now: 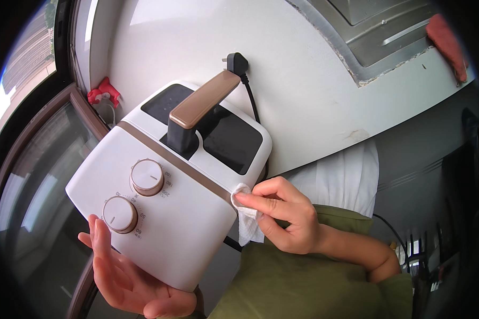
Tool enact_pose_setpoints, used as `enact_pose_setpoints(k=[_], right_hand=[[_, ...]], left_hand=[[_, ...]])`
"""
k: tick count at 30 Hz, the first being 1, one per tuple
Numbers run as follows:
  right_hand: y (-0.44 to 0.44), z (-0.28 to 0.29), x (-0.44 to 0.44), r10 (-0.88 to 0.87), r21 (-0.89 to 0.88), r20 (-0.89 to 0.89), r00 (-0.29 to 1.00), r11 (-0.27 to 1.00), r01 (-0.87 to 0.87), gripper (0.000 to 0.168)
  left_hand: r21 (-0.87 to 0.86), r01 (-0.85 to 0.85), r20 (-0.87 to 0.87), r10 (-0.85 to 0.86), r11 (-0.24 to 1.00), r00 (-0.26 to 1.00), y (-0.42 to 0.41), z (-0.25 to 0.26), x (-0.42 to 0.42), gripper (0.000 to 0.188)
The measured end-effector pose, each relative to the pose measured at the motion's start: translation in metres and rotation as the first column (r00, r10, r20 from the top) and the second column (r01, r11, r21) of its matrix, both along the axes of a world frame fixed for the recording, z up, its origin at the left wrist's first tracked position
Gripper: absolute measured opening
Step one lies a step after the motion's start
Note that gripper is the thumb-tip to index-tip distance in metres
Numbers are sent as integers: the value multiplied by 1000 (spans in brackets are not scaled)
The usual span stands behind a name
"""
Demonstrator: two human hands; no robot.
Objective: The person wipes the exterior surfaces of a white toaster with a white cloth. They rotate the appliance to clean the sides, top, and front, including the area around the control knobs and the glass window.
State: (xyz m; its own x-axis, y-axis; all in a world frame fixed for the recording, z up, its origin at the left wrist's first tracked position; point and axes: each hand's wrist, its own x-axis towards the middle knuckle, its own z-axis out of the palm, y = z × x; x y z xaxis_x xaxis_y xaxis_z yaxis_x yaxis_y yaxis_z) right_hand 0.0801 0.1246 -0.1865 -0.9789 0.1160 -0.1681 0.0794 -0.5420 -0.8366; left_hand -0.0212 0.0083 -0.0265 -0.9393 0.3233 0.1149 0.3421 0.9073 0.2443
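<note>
A white air fryer with a brown handle, two control knobs and dark top windows stands at an angle on the white counter. My right hand pinches a white cloth or paper wipe against the appliance's right edge, at the end of the brown trim strip. Beside and below the lower knob, my left hand is spread with its palm turned to the air fryer's lower left side. It grips nothing visible; whether the palm touches the casing is partly hidden.
A black power plug lies on the counter behind the handle, its cord running down behind the fryer. A steel sink is at the upper right, with a red cloth by it. A red figurine sits near the window frame.
</note>
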Motion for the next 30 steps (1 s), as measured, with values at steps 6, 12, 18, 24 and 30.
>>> enact_pose_setpoints(k=[6, 12, 18, 24, 30], right_hand=[[-6, 4, -5, -55, 126, -78, 995, 990, 65, 49], [-6, -3, -7, -33, 111, -157, 987, 993, 51, 53], [12, -4, -22, 13, 56, -33, 999, 998, -12, 41], [4, -2, -33, -21, 344, -166, 986, 936, 78, 34], [10, -3, -19, 35, -12, -65, 997, 999, -36, 34]], left_hand=[[-58, -56, -64, 53, 997, 997, -3, 6, 4, 79], [-131, -17, -76, 7, 991, 997, -9, 6, 2, 80], [-73, -27, -68, 22, 997, 997, -13, 6, 2, 79], [-108, -13, -37, 9, 994, 999, -11, 10, 0, 81], [-300, -32, 8, 36, 953, 999, 1, 18, 0, 82]])
